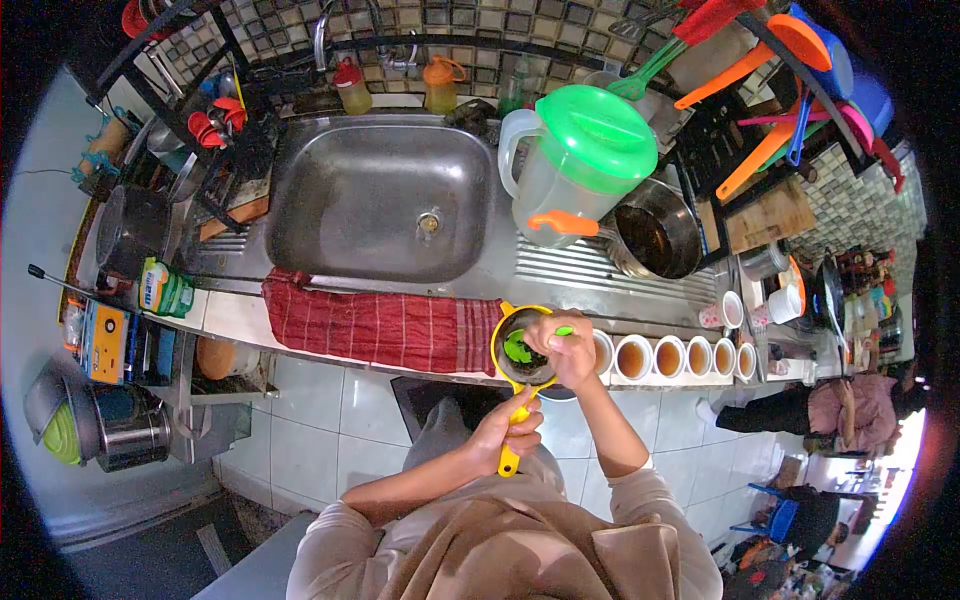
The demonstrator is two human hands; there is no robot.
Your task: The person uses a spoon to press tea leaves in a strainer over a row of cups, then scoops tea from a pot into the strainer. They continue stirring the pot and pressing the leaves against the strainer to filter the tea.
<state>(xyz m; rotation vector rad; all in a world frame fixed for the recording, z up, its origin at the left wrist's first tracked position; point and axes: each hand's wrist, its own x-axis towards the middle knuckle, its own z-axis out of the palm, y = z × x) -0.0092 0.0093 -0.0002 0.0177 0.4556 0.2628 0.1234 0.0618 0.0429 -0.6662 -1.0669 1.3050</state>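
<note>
The wide sink basin (380,200) lies behind the red cloth (390,330), which runs along the counter's front edge. Rightward stands the green-lidded pitcher (560,175). At that edge, tight between cloth and cup row (668,357), is the yellow strainer (497,345); the left hand's (508,432) fingers wrap its handle, the right hand's (565,350) pinch the green spoon (517,347).

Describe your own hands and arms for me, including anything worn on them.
Both the left hand and the right hand are bare, without gloves. The forearms show no watch or bracelet; rings are too small to rule out. The loose, plain, pale beige fabric left sleeve and matching right sleeve end partway along the forearms, with no visible pattern.
</note>
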